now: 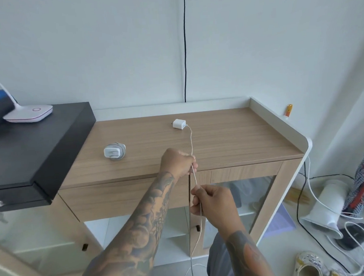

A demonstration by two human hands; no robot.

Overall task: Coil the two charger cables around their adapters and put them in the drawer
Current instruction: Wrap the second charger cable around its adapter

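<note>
A white adapter [179,124] lies on the wooden cabinet top [229,139], towards the back. Its pale cable [191,140] runs forward off the front edge and hangs down to the floor. My left hand [178,163] pinches this cable at the cabinet's front edge. My right hand [214,205] grips the same cable lower down, in front of the cabinet. A second adapter [114,151] with its cable wound around it rests on the cabinet top to the left, apart from both hands. The drawer [116,196] under the top is closed.
A black desk [30,150] with a white lamp base [29,113] adjoins the cabinet on the left. A black wire [184,53] hangs down the wall. Right of the cabinet, the floor holds cables, a white fan [326,206] and a shoe [308,264].
</note>
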